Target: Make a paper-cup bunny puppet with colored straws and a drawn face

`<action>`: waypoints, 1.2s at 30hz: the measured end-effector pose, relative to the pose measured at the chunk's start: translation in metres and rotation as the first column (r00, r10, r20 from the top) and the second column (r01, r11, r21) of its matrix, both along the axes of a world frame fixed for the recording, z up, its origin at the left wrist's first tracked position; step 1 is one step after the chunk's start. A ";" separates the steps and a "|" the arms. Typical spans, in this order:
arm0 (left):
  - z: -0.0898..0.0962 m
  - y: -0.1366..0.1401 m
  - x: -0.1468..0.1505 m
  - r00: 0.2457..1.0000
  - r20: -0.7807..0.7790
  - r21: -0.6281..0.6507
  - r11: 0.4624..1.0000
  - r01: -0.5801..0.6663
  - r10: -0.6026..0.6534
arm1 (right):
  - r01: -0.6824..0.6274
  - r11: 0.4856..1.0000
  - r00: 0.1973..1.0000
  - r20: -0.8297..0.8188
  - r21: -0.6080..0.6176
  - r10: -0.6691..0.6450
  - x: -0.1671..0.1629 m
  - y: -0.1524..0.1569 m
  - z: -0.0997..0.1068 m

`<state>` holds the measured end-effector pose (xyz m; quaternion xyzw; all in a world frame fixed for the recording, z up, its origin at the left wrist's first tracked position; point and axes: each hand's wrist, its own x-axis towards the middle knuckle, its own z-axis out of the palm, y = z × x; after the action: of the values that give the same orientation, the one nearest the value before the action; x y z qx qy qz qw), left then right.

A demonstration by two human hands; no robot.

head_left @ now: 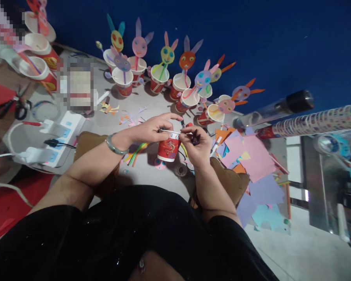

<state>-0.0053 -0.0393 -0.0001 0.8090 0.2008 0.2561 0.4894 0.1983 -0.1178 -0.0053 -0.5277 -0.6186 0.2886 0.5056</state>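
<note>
A red paper cup (167, 150) with a golden dragon print and a white rim stands upright in front of my chest. My left hand (150, 128), with a bangle on its wrist, closes on the left side of the rim, its index finger stretched over the top. At the right side of the rim, my right hand (198, 146) has its fingers curled and pinched. A dark pointed thing (195, 137) shows among those fingers; its kind is unclear. Behind the cup lie green, yellow and orange strips (136, 154). A pink paper disc with blue dots (160, 164) is below the cup.
Several cups with paper rabbit heads (187, 60) line the blue wall. Coloured paper sheets (251, 156) and a long stack of cups (312, 121) are at right. A power strip (64, 136), black scissors (13, 107) and a tape roll (180, 170) lie about.
</note>
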 end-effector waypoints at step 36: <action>-0.012 -0.009 0.007 0.949 0.218 0.483 0.820 -0.308 0.228 | -0.099 0.863 0.959 0.278 0.496 -0.049 0.003 0.001 -0.006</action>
<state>0.0020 -0.0479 -0.0122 0.8515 0.2002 0.4267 0.2298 0.2009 -0.1164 -0.0116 -0.4042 -0.7447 0.0455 0.5291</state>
